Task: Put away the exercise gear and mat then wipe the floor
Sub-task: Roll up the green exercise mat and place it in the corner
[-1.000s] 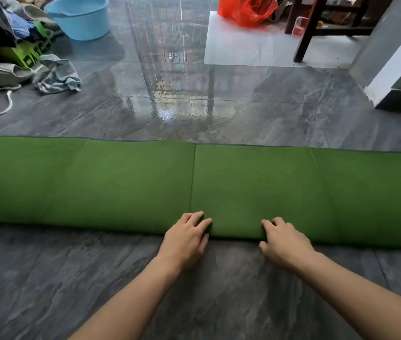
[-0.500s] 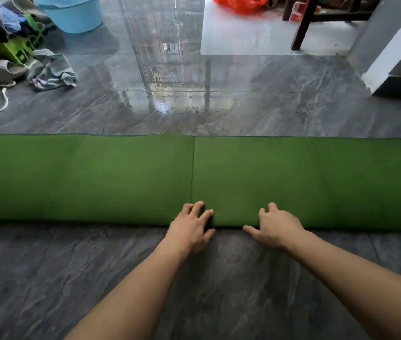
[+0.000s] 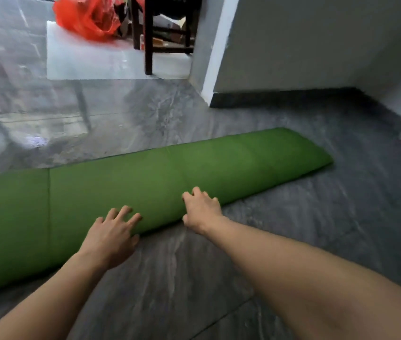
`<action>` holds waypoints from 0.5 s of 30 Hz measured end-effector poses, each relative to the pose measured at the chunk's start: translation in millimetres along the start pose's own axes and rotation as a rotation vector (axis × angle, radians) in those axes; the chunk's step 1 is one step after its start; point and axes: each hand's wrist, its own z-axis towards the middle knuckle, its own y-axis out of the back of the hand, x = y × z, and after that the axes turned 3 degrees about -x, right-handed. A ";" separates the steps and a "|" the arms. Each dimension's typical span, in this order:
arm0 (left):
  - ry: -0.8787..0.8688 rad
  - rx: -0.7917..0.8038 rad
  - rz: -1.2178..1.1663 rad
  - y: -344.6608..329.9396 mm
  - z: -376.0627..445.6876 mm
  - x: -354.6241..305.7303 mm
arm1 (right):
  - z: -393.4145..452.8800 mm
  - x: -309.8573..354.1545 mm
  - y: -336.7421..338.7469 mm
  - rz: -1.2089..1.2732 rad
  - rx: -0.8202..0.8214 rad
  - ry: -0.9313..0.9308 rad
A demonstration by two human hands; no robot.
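The green mat lay folded into a long strip across the floor. My left hand and right hand pressed its near edge, fingers spread. Stowing and wiping seemed undone.

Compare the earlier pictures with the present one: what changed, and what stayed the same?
The view swung right, bringing the green mat's right end and the wall corner into sight. The right hand moved further right along the roll, apart from the left hand. Both hands still press the mat's near edge on the floor.
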 end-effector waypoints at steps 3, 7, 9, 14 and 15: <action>-0.053 -0.075 -0.057 20.3 15.8 -26.6 | -8.6 -41.8 14.0 -0.019 -0.045 -0.129; -0.135 -0.125 -0.098 41.3 30.2 -62.9 | -32.7 -100.6 20.6 -0.075 -0.073 -0.302; -0.179 -0.158 -0.124 49.9 33.6 -74.6 | -42.2 -121.4 25.4 -0.084 -0.069 -0.360; -0.150 -0.174 -0.156 62.5 31.9 -72.1 | -42.6 -119.6 43.7 -0.090 -0.080 -0.352; -0.127 -0.173 -0.166 61.8 28.4 -64.6 | -38.5 -108.4 45.0 -0.088 -0.084 -0.328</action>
